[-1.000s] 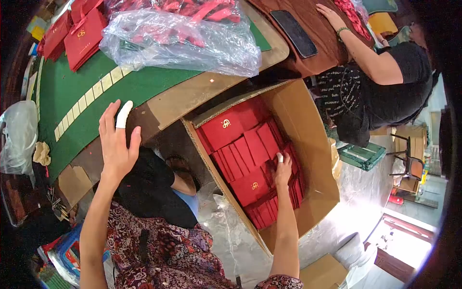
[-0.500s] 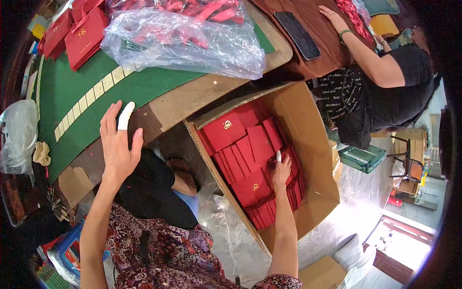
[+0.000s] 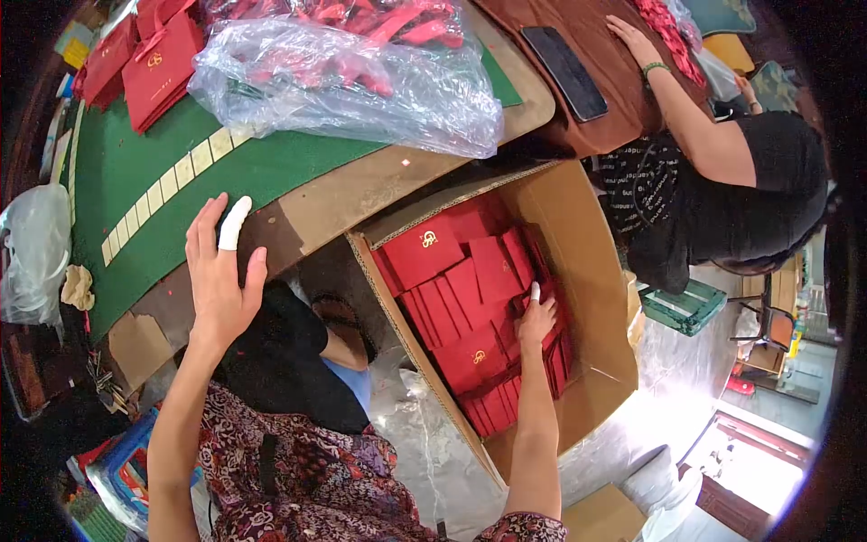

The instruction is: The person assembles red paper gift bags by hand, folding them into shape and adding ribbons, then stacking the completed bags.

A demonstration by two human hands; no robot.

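Observation:
My left hand [image 3: 220, 287] is at the green-topped table's edge, its fingers spread and holding nothing. A white wrap covers its index finger. My right hand [image 3: 537, 322] reaches into an open cardboard box [image 3: 591, 361], touching the packed red pouches [image 3: 492, 269]. Its index finger, also wrapped in white, is stretched out, with the other fingers slightly bent and their tips partly hidden. Several pouches lie flat with a gold logo facing up; others stand on edge in rows.
On the green table mat [image 3: 298, 172] lie a clear plastic bag [image 3: 352, 90] of red pieces and a stack of red pouches [image 3: 163, 72]. A black phone [image 3: 564, 72] rests on brown cloth. Another person in a black shirt [image 3: 777, 163] sits to the right. A green stool [image 3: 686, 305] stands behind.
My right hand has shifted slightly right and down among the pouches. My left hand has barely moved. The other person has leaned a little lower.

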